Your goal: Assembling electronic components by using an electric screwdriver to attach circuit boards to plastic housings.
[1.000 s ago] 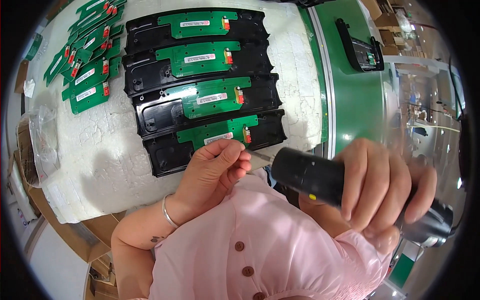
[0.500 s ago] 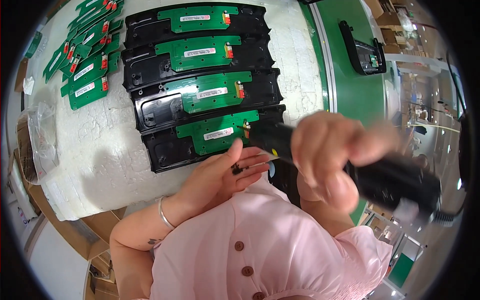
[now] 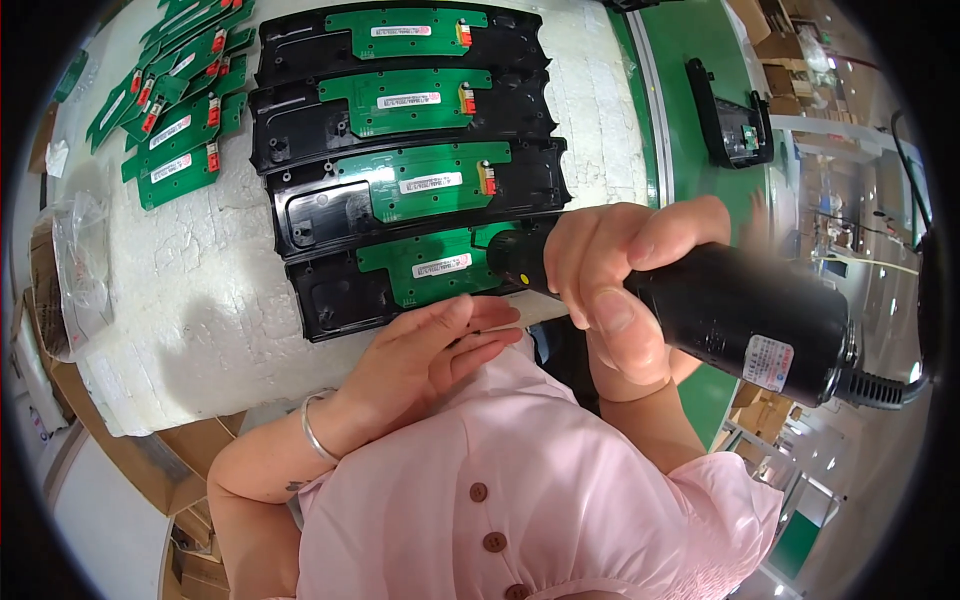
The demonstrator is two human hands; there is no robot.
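My right hand [image 3: 625, 285] is wrapped round a black electric screwdriver [image 3: 745, 325], its cord running off to the right. The screwdriver's nose is over the right end of the nearest green circuit board [image 3: 415, 270] and hides that end and the tip. This board lies in a curved black plastic panel [image 3: 345, 305]. Below the panel's near edge, my left hand [image 3: 420, 345] is cupped with its palm turned up and inward. Small black screws [image 3: 478, 338] rest in it, mostly in shadow behind the curled fingers.
Three more black panels with green boards [image 3: 410, 100] lie in a row beyond. Loose boards [image 3: 175, 130] are piled at the far left. A black plastic part [image 3: 725, 120] stands on the green surface [image 3: 690, 90] at right. A clear plastic bag [image 3: 80, 270] hangs at the left edge.
The screwdriver has swung left and inward, its nose now over the nearest board's right end. My left hand has shifted slightly down-left, its fingers more curled, hiding more of the screws.
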